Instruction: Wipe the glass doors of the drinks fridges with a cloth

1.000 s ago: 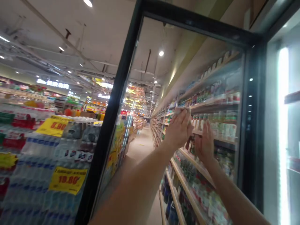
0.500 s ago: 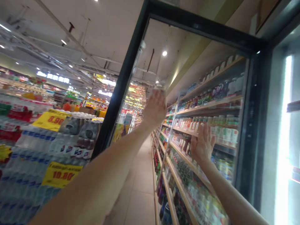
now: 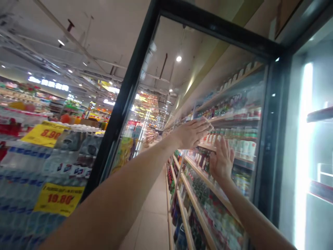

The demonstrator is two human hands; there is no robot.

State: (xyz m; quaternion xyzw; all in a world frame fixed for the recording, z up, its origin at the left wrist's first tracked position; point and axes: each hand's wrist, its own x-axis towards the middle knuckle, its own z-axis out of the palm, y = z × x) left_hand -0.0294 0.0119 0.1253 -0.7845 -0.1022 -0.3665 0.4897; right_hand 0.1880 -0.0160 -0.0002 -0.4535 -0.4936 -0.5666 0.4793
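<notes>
A glass door point(image 3: 179, 80) in a dark frame stands open in front of me, tilted in view. My left hand point(image 3: 191, 134) reaches across to the pane, its fingers stretched out and pressed together. A pale, thin piece, which looks like a cloth point(image 3: 210, 127), shows at its fingertips, mostly hidden under the hand. Farther right and a little lower, my right hand point(image 3: 221, 161) lies flat on the glass, thumb apart from the raised fingers, with nothing in it.
Shelves of bottled drinks point(image 3: 246, 146) show in the pane. At right, a lit cabinet interior point(image 3: 319, 146) has shelf edges jutting in. Stacked bottle packs point(image 3: 26, 187) with yellow price signs point(image 3: 59, 199) stand at left, beside the door. A tiled floor point(image 3: 152, 218) runs ahead.
My left hand has swept right and downward across the glass, nearer to my right hand. The right hand keeps its place on the pane. The view has shifted slightly to the right.
</notes>
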